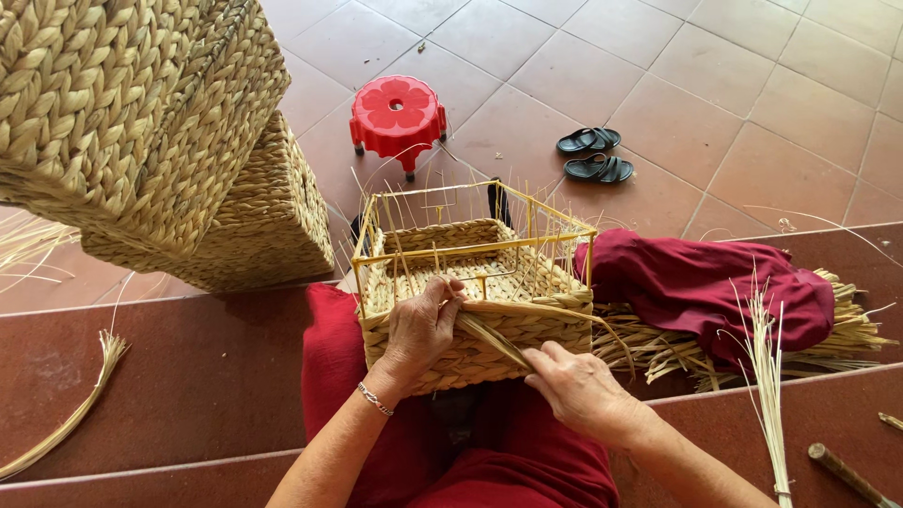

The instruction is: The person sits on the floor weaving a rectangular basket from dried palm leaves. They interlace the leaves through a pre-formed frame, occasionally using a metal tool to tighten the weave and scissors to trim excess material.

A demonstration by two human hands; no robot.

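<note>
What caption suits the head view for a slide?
Two hands, left and right, weave a straw strand into a half-made basket on a yellow frame.

- left hand (419, 329): thin silver bracelet (374, 399) at wrist
- right hand (580, 388): bare, no jewellery
- both forearms bare, no sleeves visible
- dark red garment (508, 466) over the lap

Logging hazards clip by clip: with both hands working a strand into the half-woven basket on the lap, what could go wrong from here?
The thin upright stakes poke up around the yellow wire frame close to the left hand; they might jab it.

The strand pulled by the right hand looks flat and dry, so a hard tug could split it.

The basket rests on the lap at a step edge; it may slide off.
</note>
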